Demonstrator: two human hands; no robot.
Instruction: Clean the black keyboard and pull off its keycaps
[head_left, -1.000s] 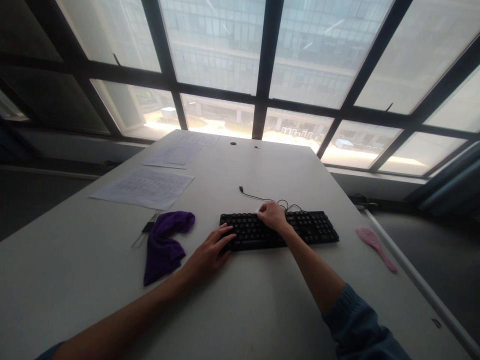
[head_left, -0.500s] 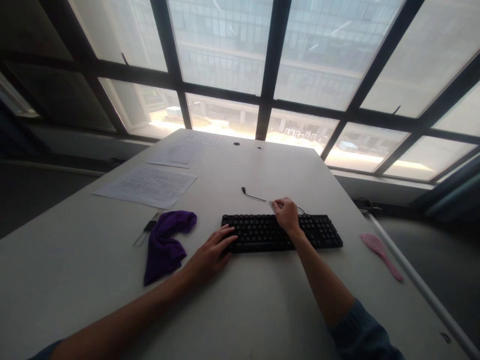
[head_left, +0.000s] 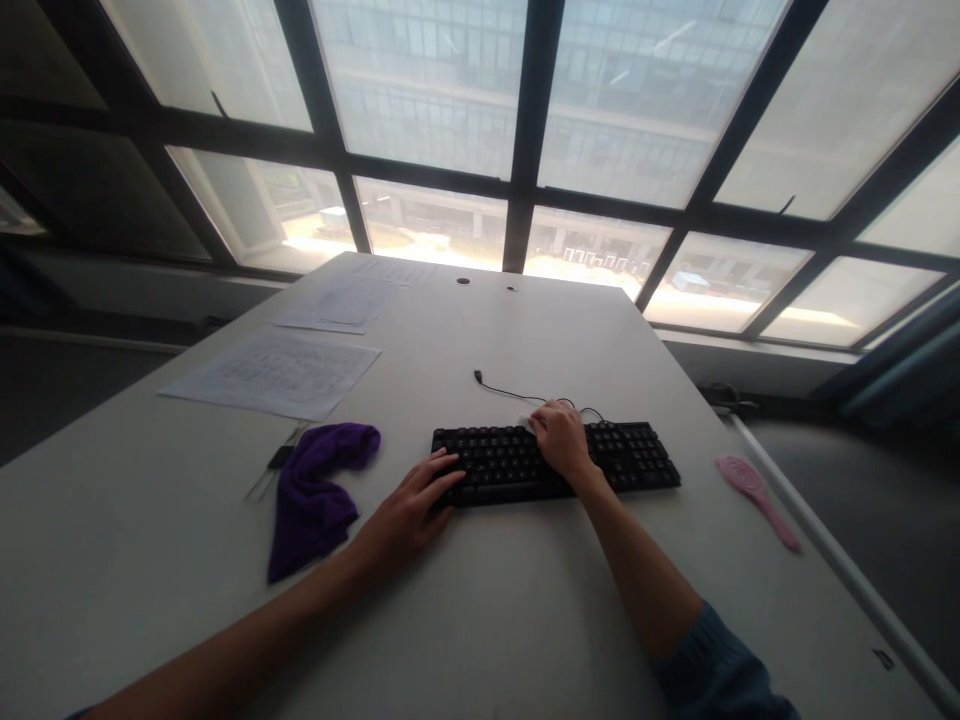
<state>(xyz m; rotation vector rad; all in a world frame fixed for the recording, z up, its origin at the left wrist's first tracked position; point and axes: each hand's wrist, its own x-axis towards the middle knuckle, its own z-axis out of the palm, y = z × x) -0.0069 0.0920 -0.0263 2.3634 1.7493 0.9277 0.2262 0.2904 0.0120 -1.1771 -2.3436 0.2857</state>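
Observation:
A black keyboard (head_left: 495,468) lies on the white table in front of me. My left hand (head_left: 420,505) rests at its left end, fingers stretched and apart over the keys and the near edge. Over the keyboard's upper middle, my right hand (head_left: 561,437) pinches a small white tissue (head_left: 528,422), mostly hidden by the fingers. The tissue is at the keyboard's far row of keys. Behind the keyboard runs its thin black cable (head_left: 514,392), ending in a plug (head_left: 478,377) on the table.
Left of the keyboard lies a crumpled purple cloth (head_left: 311,500), beside a small black item with a wire loop (head_left: 279,458). Printed papers (head_left: 274,375) spread across the table's left side. A pink hairbrush (head_left: 757,500) sits near the right edge. Large windows rise beyond the table.
My right hand has moved down and slightly left with the tissue, onto the keyboard's far edge. My left hand stays at the keyboard's left end. The whole view has shifted slightly.

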